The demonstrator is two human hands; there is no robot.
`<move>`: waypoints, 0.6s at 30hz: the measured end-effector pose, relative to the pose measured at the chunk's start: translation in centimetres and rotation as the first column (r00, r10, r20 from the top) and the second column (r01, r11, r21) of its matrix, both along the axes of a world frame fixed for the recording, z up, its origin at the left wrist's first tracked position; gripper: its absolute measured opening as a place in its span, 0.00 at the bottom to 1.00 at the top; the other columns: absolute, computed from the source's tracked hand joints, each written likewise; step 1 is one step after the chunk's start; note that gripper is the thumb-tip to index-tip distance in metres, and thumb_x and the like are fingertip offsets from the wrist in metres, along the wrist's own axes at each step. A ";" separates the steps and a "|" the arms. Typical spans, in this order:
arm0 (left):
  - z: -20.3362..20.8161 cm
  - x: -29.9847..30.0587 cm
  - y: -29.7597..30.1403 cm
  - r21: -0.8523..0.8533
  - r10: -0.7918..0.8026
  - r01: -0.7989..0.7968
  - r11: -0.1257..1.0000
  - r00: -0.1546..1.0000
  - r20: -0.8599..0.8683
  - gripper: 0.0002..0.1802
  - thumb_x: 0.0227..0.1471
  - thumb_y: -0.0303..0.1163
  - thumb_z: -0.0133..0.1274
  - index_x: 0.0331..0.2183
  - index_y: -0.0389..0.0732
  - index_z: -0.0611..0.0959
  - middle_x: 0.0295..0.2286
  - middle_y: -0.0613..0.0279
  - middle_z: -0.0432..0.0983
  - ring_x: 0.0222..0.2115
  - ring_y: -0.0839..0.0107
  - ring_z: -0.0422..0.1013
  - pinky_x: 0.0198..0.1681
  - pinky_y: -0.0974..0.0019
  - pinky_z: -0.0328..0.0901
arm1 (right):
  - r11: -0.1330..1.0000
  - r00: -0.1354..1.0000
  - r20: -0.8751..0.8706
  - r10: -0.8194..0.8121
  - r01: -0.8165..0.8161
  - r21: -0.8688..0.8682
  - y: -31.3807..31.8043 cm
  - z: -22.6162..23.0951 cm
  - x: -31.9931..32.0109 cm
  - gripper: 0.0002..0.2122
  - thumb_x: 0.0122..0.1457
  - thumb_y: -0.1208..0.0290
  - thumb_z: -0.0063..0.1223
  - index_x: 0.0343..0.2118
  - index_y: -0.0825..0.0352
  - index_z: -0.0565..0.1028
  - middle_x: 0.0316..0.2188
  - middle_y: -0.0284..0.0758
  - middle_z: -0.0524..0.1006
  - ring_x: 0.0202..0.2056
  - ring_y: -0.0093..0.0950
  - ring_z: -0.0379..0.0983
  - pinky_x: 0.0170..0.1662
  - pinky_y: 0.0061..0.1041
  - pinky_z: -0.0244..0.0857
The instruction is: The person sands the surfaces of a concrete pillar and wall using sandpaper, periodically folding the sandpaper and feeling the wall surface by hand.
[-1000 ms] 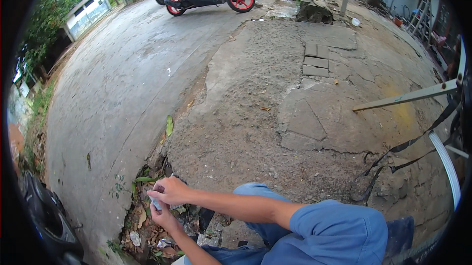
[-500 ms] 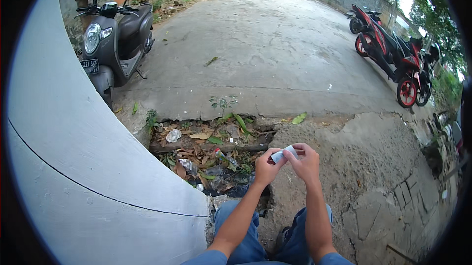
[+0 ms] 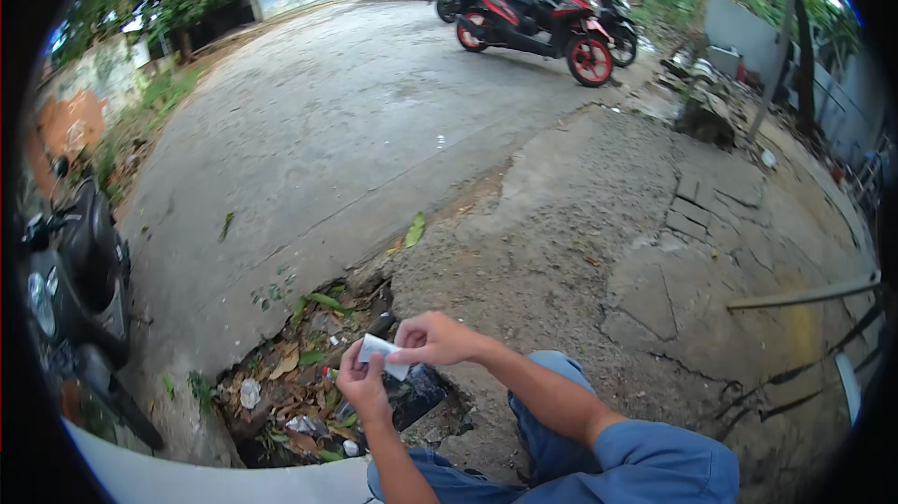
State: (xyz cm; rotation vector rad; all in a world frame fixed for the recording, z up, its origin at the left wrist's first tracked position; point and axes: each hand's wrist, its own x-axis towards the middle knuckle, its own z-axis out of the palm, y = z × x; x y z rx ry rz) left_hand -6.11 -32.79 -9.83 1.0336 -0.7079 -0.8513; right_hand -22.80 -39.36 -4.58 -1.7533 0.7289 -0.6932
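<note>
Between my hands is a small flat white slip that looks like paper or a thin packet. On its left side my left hand is closed, pinching the slip with the thumb on its face. From the right, my right hand reaches across with curled fingers and grips the slip's other side. Both hands are held in front of my knees, above the edge of a broken pit filled with dry leaves and litter. Part of the slip is covered by my fingers.
A grey scooter stands at the far left. Red and black motorbikes are parked beyond the concrete road. Cracked rough paving spreads to my right, with a long bar near the right rim. A white curved surface lies at the lower left.
My view has swung to the right, so the scooter and pit appear farther left. The slip stays in both hands, and my right forearm now comes in more sideways.
</note>
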 end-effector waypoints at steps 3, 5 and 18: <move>-1.9 1.2 -0.3 0.037 0.010 -0.013 0.999 0.997 0.071 0.08 0.53 0.21 0.57 0.37 0.32 0.79 0.30 0.66 0.75 0.29 0.79 0.70 0.35 0.73 0.66 | 0.995 0.995 -0.094 0.015 -0.024 -0.101 0.6 -1.1 1.0 0.16 0.49 0.58 0.65 0.27 0.70 0.77 0.21 0.36 0.78 0.23 0.26 0.75 0.28 0.26 0.68; -3.6 0.7 -1.1 0.063 -0.045 0.033 0.997 0.977 0.207 0.07 0.57 0.27 0.55 0.36 0.33 0.79 0.30 0.65 0.77 0.29 0.79 0.70 0.33 0.74 0.65 | 0.991 0.984 -0.175 -0.039 0.016 -0.131 0.8 -1.4 0.4 0.17 0.46 0.57 0.65 0.26 0.70 0.77 0.21 0.41 0.78 0.24 0.35 0.76 0.29 0.32 0.69; -5.4 0.0 -8.8 0.320 -0.175 0.015 0.947 0.861 0.478 0.05 0.53 0.24 0.51 0.28 0.33 0.79 0.25 0.61 0.71 0.23 0.70 0.61 0.27 0.59 0.62 | 0.908 0.932 -0.019 -0.361 0.347 -0.234 -2.3 -1.8 -5.6 0.13 0.42 0.62 0.58 0.27 0.66 0.79 0.18 0.44 0.75 0.22 0.45 0.73 0.28 0.44 0.67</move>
